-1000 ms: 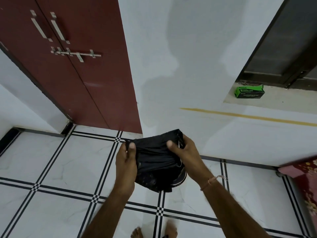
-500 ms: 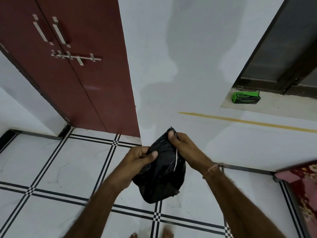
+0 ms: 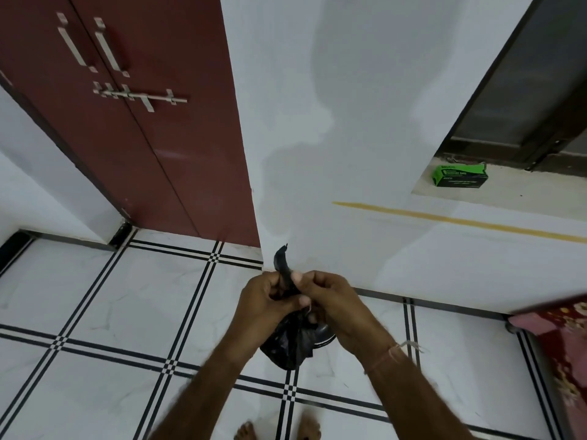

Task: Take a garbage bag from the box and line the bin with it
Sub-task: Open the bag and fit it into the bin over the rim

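A black garbage bag (image 3: 287, 344) hangs bunched below my hands, over the tiled floor near the wall. My left hand (image 3: 265, 301) and my right hand (image 3: 333, 304) both pinch its gathered neck, and a twisted end sticks up between them. A dark rounded rim, possibly the bin (image 3: 324, 339), peeks out under my right hand; most of it is hidden. The green garbage bag box (image 3: 460, 176) lies on a ledge at the upper right, far from both hands.
A maroon double door (image 3: 136, 128) with a metal latch stands at the left. The white wall runs behind my hands. A red patterned cloth (image 3: 559, 341) sits at the right edge. My bare feet (image 3: 279, 430) show at the bottom.
The bag went from spread wide between my hands to gathered and twisted at its top. My hands have come close together at the neck.
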